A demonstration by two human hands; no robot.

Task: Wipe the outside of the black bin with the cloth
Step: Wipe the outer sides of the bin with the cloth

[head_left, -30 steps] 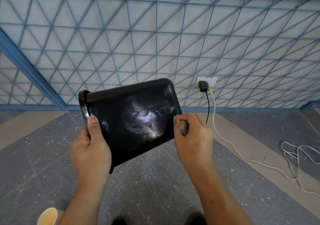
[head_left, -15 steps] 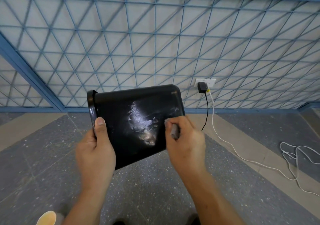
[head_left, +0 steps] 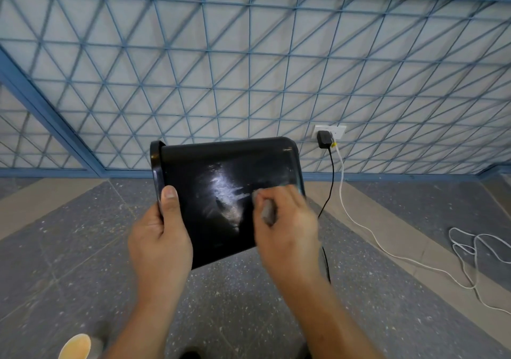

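Note:
The black bin is held up in the air on its side, rim to the left, its glossy side wall facing me with pale smears in the middle. My left hand grips the bin at the rim end, thumb lying on the side wall. My right hand holds a small grey cloth bunched in its fingers and presses it against the right part of the wall. Most of the cloth is hidden in the hand.
A blue lattice wall stands behind. A wall socket holds a black plug and a white cable trailing over the grey speckled floor to the right. A paper cup stands at the bottom left.
My right hand with the cloth has slid left from the bin's right edge onto the side wall. The bin has levelled out and shifted slightly to the right in view.

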